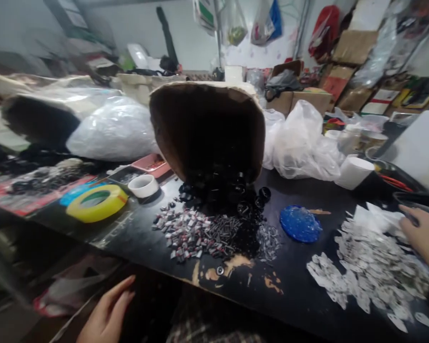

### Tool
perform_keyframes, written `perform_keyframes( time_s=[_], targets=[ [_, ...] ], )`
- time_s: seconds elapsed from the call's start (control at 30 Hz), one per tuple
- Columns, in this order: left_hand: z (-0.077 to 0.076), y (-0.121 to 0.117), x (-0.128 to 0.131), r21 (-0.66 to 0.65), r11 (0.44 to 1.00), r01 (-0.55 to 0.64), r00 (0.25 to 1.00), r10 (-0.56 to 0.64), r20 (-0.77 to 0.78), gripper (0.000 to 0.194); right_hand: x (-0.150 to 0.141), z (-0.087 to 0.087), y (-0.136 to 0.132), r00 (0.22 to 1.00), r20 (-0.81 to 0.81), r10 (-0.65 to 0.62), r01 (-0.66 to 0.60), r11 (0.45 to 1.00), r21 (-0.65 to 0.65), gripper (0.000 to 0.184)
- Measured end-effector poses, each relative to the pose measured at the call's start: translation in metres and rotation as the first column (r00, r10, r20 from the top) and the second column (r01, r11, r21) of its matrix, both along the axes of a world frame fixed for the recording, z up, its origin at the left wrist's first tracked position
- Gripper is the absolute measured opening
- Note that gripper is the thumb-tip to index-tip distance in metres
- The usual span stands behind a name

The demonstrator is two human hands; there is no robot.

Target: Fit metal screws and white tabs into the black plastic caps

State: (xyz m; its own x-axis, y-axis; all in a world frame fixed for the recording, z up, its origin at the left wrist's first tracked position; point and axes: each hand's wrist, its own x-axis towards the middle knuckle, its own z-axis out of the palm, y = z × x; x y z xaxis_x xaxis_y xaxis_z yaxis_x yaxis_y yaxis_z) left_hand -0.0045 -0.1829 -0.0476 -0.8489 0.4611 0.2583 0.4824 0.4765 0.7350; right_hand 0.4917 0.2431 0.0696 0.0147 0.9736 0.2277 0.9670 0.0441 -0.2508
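My left hand (107, 312) hangs below the near edge of the black worktable (300, 271), fingers stretched out and empty. My right hand (423, 236) reaches in from the right edge over a spread of small white flat pieces (372, 267); its fingers are partly cut off and look slightly curled. At the table's middle lies a heap of small grey, red and black parts (207, 233), spilling from a tipped brown cardboard drum (207, 128).
A blue disc (300, 224) lies right of the heap. A yellow tape roll (96, 202) and a small white cup (143, 186) sit at the left. Clear plastic bags (300, 143), a white cup (353, 171), dark bowls and cardboard boxes crowd the back.
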Motion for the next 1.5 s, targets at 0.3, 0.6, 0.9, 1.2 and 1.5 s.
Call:
perform_keyframes(
  time_s=[0.3,0.6,0.9,1.2,1.5],
  targets=[
    [0.001,0.138,-0.012,-0.258,0.917,0.304,0.920,-0.352,-0.170,0.084,-0.127,-0.025,-0.129,0.774,-0.432,0.464,-0.518,0.855,-0.010,0.037],
    [0.002,0.171,0.024,-0.325,0.909,0.261,0.926,-0.331,-0.182,0.080,-0.182,-0.047,-0.173,0.636,-0.576,0.513,-0.688,0.715,-0.123,0.027],
    [0.040,0.203,0.008,-0.230,0.928,0.293,0.914,-0.342,-0.218,0.041,-0.192,-0.055,-0.189,0.540,-0.647,0.538,-0.813,0.532,-0.237,0.027],
    [0.041,0.207,-0.006,-0.056,0.938,0.343,0.934,-0.347,-0.089,0.031,-0.198,-0.063,-0.197,0.526,-0.658,0.538,-0.834,0.480,-0.274,0.027],
    [0.038,0.200,0.000,0.235,0.943,0.234,0.967,-0.250,0.039,0.032,-0.220,-0.067,-0.199,0.467,-0.675,0.571,-0.877,0.396,-0.272,0.028]
  ],
)
